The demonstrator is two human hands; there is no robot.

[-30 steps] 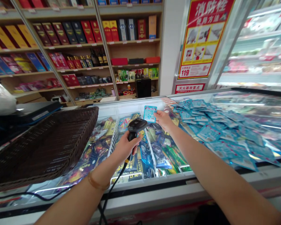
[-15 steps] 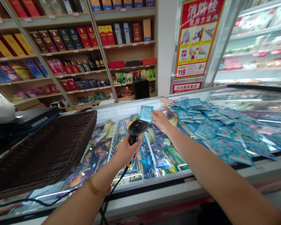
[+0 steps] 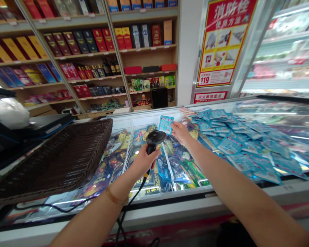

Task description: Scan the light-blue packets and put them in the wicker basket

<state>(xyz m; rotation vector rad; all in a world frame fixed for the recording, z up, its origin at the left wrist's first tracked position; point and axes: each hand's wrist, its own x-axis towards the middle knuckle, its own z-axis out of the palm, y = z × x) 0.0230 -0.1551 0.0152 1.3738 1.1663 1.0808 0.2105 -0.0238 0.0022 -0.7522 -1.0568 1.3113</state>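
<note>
My left hand (image 3: 146,158) is wrapped round the grip of a black barcode scanner (image 3: 156,137), whose cable hangs down past my wrist. Just beyond the scanner's head, my right hand (image 3: 180,132) pinches a small light-blue packet (image 3: 166,124) by its right edge. The packet is held upright, its printed side facing me. Both hands are over a glass-topped chest freezer, and bagged frozen goods (image 3: 167,164) show beneath them. To the right, a big heap of similar blue packets (image 3: 230,144) is spread over the freezer top.
A brown wicker basket (image 3: 67,151) sits on the left of the freezer (image 3: 193,202). A black cable (image 3: 54,207) runs along the front. Behind stand shelves of boxed goods (image 3: 83,41) and a red-and-yellow poster (image 3: 225,41); a lit display fridge (image 3: 288,51) is at the right.
The whole view has shifted slightly, so everything sits a little further right. Both hands keep their holds, with scanner and packet almost unchanged relative to each other.
</note>
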